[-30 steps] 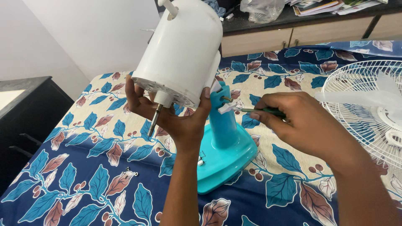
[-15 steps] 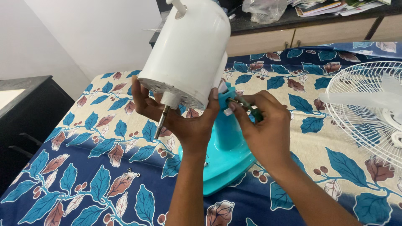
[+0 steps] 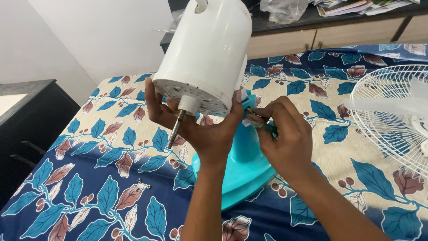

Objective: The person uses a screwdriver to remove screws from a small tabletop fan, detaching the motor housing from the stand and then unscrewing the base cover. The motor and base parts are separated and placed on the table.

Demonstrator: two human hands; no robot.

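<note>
Left hand (image 3: 203,129) cups the white fan motor housing (image 3: 205,56); right hand (image 3: 283,136) clamps a green screwdriver (image 3: 263,126) at the teal stand's (image 3: 243,156) neck joint, needing steady turning.

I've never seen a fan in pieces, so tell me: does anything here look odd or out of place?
Yes. The white cylindrical motor housing is tilted in the left hand, its bare metal shaft carrying no blade. The white wire fan guard lies flat on the leaf-patterned cloth, and small loose screws sit near the turquoise plastic stand.

Screwdriver (image 3: 266,128) tip behind motor housing (image 3: 205,53)
</note>
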